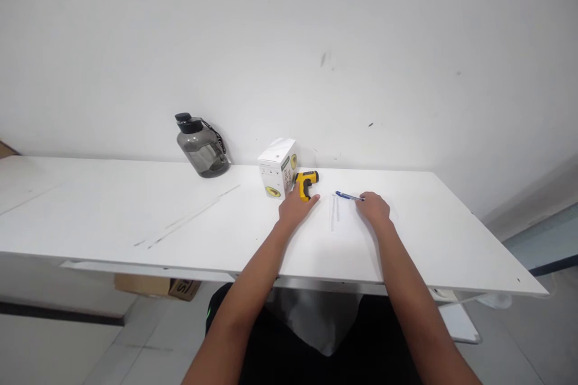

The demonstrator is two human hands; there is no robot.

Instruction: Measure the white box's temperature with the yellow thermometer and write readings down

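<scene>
My left hand (295,209) is at a yellow-and-black infrared thermometer (301,186), with its fingers and thumb on either side of the lower handle. The thermometer is close against the right side of a white box (272,175) with avocado pictures. My right hand (376,207) is closed on the end of a blue pen (347,195), which points left over a sheet of paper (338,227) with small print. Some fingers of both hands are hidden from view.
A grey see-through water bottle (203,153) with a black cap and strap stands by the wall on the left. Below the white table (112,210) lies a cardboard box (153,284). The wall (280,60) runs along the table's back edge.
</scene>
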